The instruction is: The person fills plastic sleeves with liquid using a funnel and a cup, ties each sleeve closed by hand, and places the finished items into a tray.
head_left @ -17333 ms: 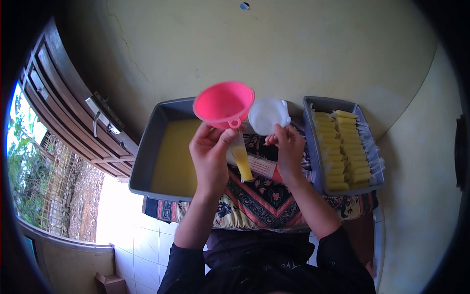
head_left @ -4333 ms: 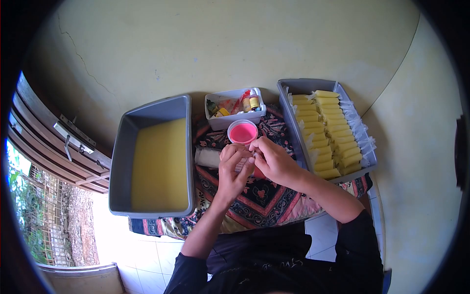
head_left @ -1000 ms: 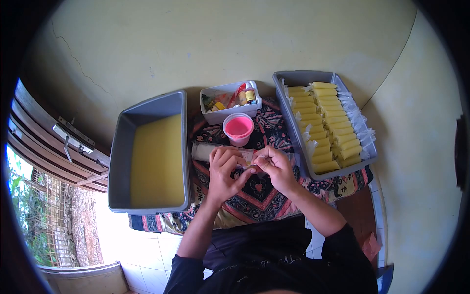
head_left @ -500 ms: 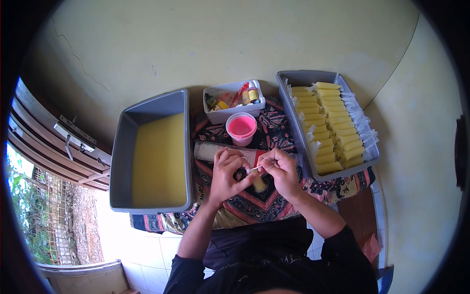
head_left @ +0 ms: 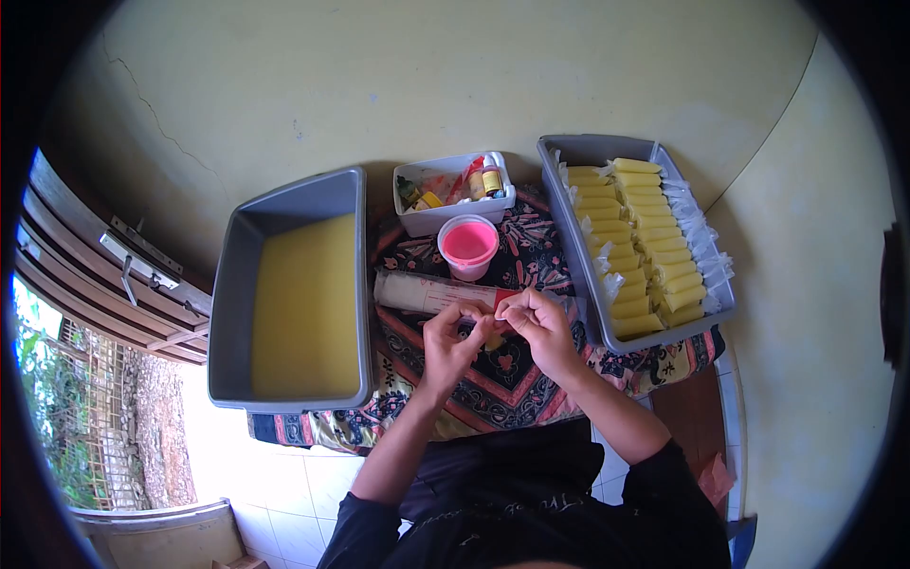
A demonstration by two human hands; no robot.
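My left hand [head_left: 453,343] and my right hand [head_left: 542,334] meet above the patterned cloth, fingertips pinched close together. A small yellow-filled bag [head_left: 493,342] shows partly between and below them, its top hidden by my fingers. Both hands appear to pinch that top. Just behind lies a long clear plastic packet [head_left: 417,291] with a red part near my right fingers. Beyond it stands a white tub [head_left: 468,248] with pink inside.
A grey bin [head_left: 368,284] of yellow liquid stands at the left. Another grey bin [head_left: 590,275] at the right holds several filled yellow bags. A white box [head_left: 436,222] with small bottles sits at the back. Patterned cloth [head_left: 521,248] lies underneath.
My left hand's fingers have closed in toward my right fingertips. Less of the yellow bag shows, and more of the plastic packet is uncovered.
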